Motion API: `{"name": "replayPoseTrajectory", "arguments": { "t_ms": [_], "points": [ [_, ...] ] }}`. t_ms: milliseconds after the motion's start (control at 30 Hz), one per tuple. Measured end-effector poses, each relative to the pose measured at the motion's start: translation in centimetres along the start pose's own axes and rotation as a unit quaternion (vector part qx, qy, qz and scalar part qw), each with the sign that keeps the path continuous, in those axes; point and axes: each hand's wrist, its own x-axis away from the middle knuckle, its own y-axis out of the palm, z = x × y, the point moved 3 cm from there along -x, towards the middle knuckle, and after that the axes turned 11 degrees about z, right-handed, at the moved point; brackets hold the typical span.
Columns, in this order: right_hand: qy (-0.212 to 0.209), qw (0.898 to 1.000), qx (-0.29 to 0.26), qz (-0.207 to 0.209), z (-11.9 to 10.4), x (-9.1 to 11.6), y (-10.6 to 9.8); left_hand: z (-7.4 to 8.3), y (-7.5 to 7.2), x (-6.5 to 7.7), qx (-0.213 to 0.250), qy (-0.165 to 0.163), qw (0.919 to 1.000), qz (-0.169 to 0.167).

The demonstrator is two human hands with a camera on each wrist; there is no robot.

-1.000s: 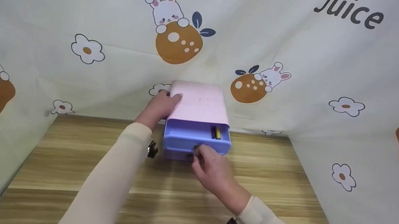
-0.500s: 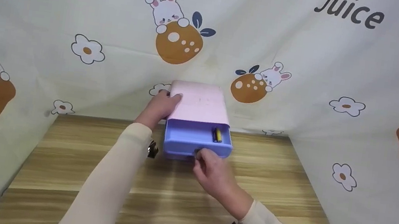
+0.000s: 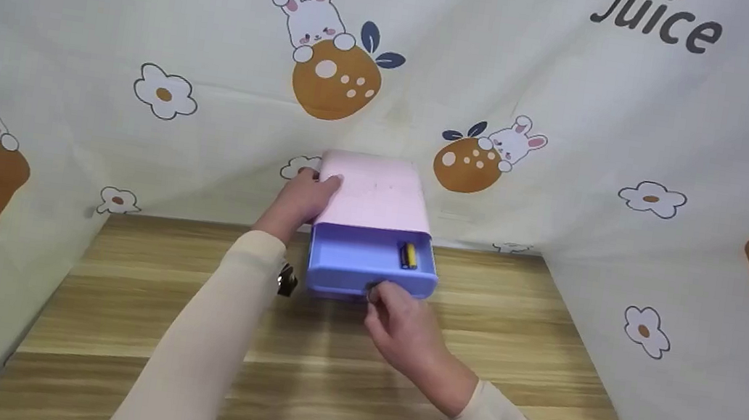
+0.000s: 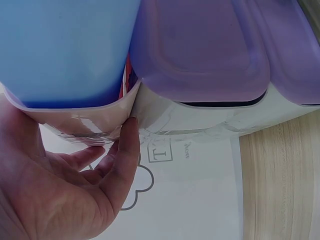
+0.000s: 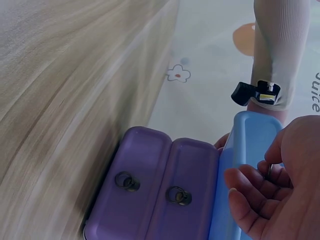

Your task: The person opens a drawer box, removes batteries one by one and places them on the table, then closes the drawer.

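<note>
Extended blue drawer (image 3: 337, 279), batteries (image 3: 408, 256) (probably) inside, right hand (image 3: 407, 330) pinching drawer's ring (image 5: 269, 172), left hand (image 3: 303, 198) gripping pink cabinet (image 3: 380, 197)

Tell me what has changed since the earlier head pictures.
The blue drawer has slid slightly farther out toward the person, and the right hand, pinching its pull ring, has come back with it. The black-and-yellow object inside moved along. Neither hand let go; the left hand stays on the pink housing.

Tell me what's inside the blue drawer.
Something black and yellow lies near the right side of the drawer. The pink top covers the rear, so anything there is hidden.
</note>
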Motion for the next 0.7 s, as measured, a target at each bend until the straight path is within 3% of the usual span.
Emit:
{"name": "replayPoseTrajectory", "arguments": {
  "t_ms": [700],
  "points": [
    [-0.009, 1.0, -0.009, -0.002, -0.6, 1.2, -0.5, -0.3, 0.1, -0.2, 0.003, 0.013, 0.9999, 0.007]
  ]
}}
